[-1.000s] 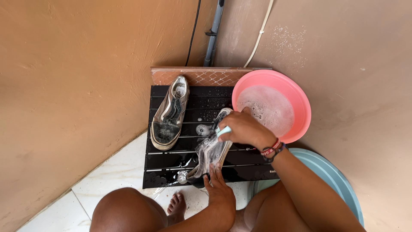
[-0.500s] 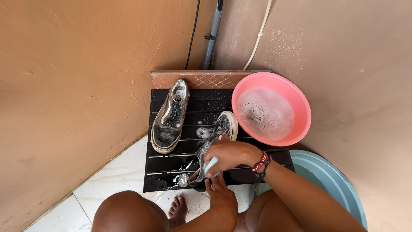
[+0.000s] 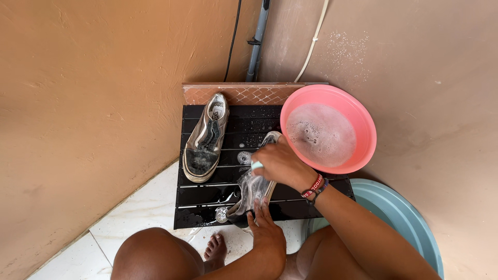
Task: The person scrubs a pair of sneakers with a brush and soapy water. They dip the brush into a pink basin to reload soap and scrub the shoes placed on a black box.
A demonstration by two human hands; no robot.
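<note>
The right hand (image 3: 280, 165) is clenched around a small pale blue brush (image 3: 257, 165), only its tip showing past the fingers, and presses it onto the wet shoe (image 3: 252, 189) being scrubbed. Half a second ago this hand sat lower on the shoe, nearer the person; it has since slid up toward the heel end, closer to the pink basin (image 3: 363, 124). A second ago it was up there too. The left hand (image 3: 265, 228) grips the near end of the same shoe, fingers spread over its toe, as it did before.

The wet shoe lies on a black slatted surface (image 3: 207, 194), just beside the pink basin and angled away from it. The basin holds foamy water and overlaps the surface's far right corner. A second shoe (image 3: 206, 137), grey and dirty, lies on the side of the surface away from the basin, unmoved. On the near side of the basin a blue tub (image 3: 399, 218) pokes out from under the right forearm.

The right hand hides most of the brush and the middle of the wet shoe. The blue tub is cut off by the arm and the picture's edge. A small round metal fitting (image 3: 222, 213) by the toe is hard to make out.
</note>
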